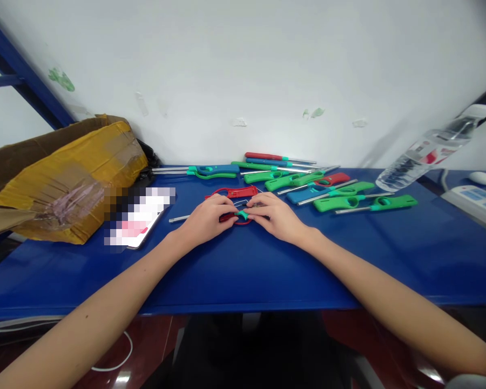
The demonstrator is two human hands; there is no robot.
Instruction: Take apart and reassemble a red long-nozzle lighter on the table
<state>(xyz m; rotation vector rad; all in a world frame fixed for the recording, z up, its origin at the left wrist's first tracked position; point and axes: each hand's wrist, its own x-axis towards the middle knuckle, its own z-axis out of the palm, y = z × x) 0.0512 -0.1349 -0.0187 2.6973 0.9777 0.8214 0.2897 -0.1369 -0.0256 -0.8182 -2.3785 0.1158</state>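
Note:
Near the middle of the blue table, my left hand (208, 219) and my right hand (278, 217) meet over an opened red lighter. My left fingers are closed on its left part, beside a small teal trigger piece (242, 216). The fingertips of my right hand pinch at the right side of the same lighter; small inner parts there are partly hidden. A metal tube (179, 219) sticks out to the left from under my left hand. Just behind the hands lies a red casing half (243, 192).
Several green, blue and red lighters (336, 202) lie behind and to the right; a blue-and-green pair (216, 172) lies back left. A taped cardboard box (76, 183) and a phone (143, 219) are at left. A water bottle (429, 148) and power strip (478, 200) are at right.

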